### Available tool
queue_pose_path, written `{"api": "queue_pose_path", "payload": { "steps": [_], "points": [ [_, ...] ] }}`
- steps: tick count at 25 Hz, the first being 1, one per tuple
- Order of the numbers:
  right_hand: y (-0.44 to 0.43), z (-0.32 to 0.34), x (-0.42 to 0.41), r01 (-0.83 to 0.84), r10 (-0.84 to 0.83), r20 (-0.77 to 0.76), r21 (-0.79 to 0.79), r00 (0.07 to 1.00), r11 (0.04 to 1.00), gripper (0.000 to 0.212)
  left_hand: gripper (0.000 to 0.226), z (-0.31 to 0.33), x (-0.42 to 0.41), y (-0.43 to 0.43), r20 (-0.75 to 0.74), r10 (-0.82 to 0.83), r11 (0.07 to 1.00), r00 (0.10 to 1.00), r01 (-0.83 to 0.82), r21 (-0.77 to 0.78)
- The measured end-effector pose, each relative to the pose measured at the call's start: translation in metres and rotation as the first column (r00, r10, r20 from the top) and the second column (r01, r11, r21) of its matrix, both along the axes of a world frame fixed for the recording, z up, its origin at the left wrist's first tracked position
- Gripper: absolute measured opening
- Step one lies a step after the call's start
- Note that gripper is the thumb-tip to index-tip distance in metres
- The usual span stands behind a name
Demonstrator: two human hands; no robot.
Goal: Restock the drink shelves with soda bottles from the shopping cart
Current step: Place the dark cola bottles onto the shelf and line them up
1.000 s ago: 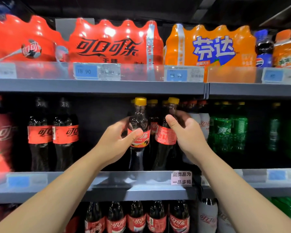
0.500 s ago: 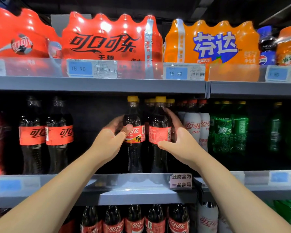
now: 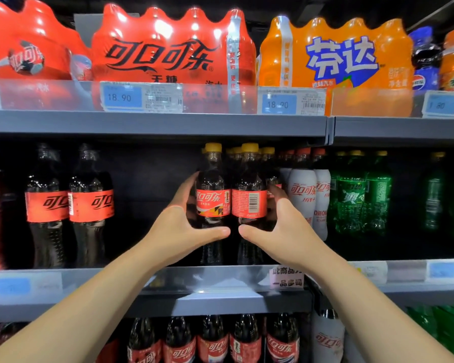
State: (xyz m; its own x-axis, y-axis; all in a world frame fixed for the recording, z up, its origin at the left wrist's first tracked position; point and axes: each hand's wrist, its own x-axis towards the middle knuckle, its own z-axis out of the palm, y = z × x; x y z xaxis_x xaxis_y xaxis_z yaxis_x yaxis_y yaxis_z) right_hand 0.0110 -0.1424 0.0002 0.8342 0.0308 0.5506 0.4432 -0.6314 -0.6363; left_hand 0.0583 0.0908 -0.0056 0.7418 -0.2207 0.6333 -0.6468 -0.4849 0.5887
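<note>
While both hands (image 3: 179, 229) (image 3: 290, 231) grip 可口可乐 bottles (image 3: 212, 180) (image 3: 249, 180), tags (image 3: 122, 96) (image 3: 279, 104) read 18.90.

Up top are two red shrink-wrapped cola multipacks (image 3: 168, 48) and one orange shrink-wrapped multipack (image 3: 336, 53). At mid level, two black-capped, red-labelled cola bottles (image 3: 47, 205) stand left and two yellow-capped cola bottles (image 3: 212, 203) stand in front, with more behind that are too hidden to count. Lowest, five small red-labelled cola bottles (image 3: 212, 344) show clearly.

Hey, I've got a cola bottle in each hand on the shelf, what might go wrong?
Fingers of the right hand sit between the right cola bottle and the white bottles, which might get knocked. Pushing the left cola bottle back with the left hand might topple the yellow-capped bottles behind.
</note>
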Motion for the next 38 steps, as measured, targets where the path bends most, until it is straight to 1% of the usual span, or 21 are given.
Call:
{"api": "queue_pose_path", "payload": {
  "steps": [1, 2, 3, 4, 5, 7, 9, 10, 12, 15, 17, 19, 23, 25, 27, 28, 32, 35, 38],
  "points": [
    [-0.002, 0.0, -0.003, 0.007, -0.009, -0.043, -0.051, 0.999, 0.999, 0.065, 0.109, -0.004, -0.001, 0.0, 0.003, 0.021, 0.999, 1.0, -0.021, 0.041],
    [-0.003, -0.001, -0.004, 0.02, -0.027, -0.067, -0.094, 0.997, 0.995, 0.063, 0.097, -0.006, -0.001, 0.001, 0.006, 0.038, 0.998, 0.999, -0.038, 0.056],
    [-0.002, -0.002, -0.004, 0.046, -0.054, -0.065, -0.109, 0.996, 0.993, 0.06, 0.084, -0.007, -0.001, 0.002, -0.002, 0.041, 0.998, 0.999, -0.041, 0.047],
    [0.0, -0.003, -0.004, 0.085, -0.09, -0.05, -0.099, 0.995, 0.991, 0.057, 0.077, -0.007, 0.0, 0.004, -0.025, 0.028, 0.999, 0.999, -0.027, 0.035],
    [0.002, -0.004, -0.004, 0.123, -0.127, -0.04, -0.078, 0.991, 0.989, 0.056, 0.076, -0.006, 0.0, 0.007, -0.06, 0.0, 1.0, 0.998, 0.002, 0.025],
    [0.005, -0.007, -0.005, 0.142, -0.145, -0.06, -0.049, 0.988, 0.989, 0.053, 0.084, -0.004, -0.002, 0.011, -0.11, -0.039, 0.999, 0.993, 0.043, 0.029],
    [0.003, -0.01, -0.006, 0.07, -0.071, -0.089, -0.012, 0.993, 0.997, 0.042, 0.091, -0.003, -0.007, 0.012, -0.101, -0.032, 0.998, 0.994, 0.037, 0.054],
    [0.001, -0.012, -0.007, 0.025, -0.024, -0.098, 0.015, 0.995, 1.0, 0.041, 0.091, -0.004, -0.01, 0.011, -0.081, -0.021, 0.998, 0.997, 0.025, 0.054],
    [-0.003, -0.015, -0.008, -0.012, 0.019, -0.09, 0.081, 0.996, 0.997, 0.049, 0.087, -0.007, -0.013, 0.011, -0.043, -0.002, 1.0, 0.999, 0.003, 0.017],
    [-0.002, -0.023, -0.011, -0.037, 0.043, -0.03, 0.174, 0.999, 0.984, 0.051, 0.09, -0.014, -0.018, 0.01, -0.006, 0.014, 0.999, 1.0, -0.015, -0.035],
    [-0.001, -0.027, -0.011, -0.047, 0.048, -0.001, 0.172, 0.999, 0.984, 0.047, 0.095, -0.018, -0.021, 0.01, 0.021, 0.023, 0.998, 1.0, -0.021, -0.054],
    [-0.001, -0.028, -0.012, -0.043, 0.042, 0.009, 0.155, 0.999, 0.987, 0.039, 0.1, -0.019, -0.022, 0.009, 0.041, 0.027, 0.998, 0.999, -0.024, -0.061],
    [-0.004, -0.023, -0.014, -0.07, 0.065, 0.034, 0.15, 0.997, 0.986, 0.027, 0.101, -0.016, -0.018, 0.01, 0.024, 0.055, 0.997, 0.998, -0.053, -0.053],
    [-0.01, -0.02, -0.016, -0.174, 0.173, 0.023, 0.143, 0.985, 0.974, 0.021, 0.102, -0.016, -0.016, 0.009, 0.026, 0.078, 0.996, 0.997, -0.077, -0.034],
    [-0.013, -0.017, -0.019, -0.29, 0.298, -0.023, 0.173, 0.954, 0.941, 0.026, 0.103, -0.015, -0.015, 0.009, 0.027, 0.097, 0.995, 0.995, -0.096, -0.025],
    [-0.014, -0.015, -0.019, -0.313, 0.323, -0.025, 0.187, 0.946, 0.931, 0.029, 0.104, -0.015, -0.015, 0.01, 0.026, 0.101, 0.995, 0.995, -0.1, -0.022],
    [-0.008, -0.006, -0.017, -0.334, 0.328, 0.063, 0.197, 0.942, 0.922, 0.036, 0.105, -0.014, -0.014, 0.01, 0.036, 0.118, 0.993, 0.992, -0.118, 0.004],
    [0.0, -0.005, -0.011, -0.28, 0.261, 0.123, 0.185, 0.958, 0.942, 0.034, 0.104, -0.013, -0.013, 0.01, 0.052, 0.129, 0.991, 0.99, -0.131, 0.032],
    [0.005, -0.007, -0.004, -0.199, 0.177, 0.156, 0.142, 0.972, 0.97, 0.032, 0.091, -0.008, -0.011, 0.011, 0.041, 0.137, 0.988, 0.99, -0.139, 0.07]
  ]
}}
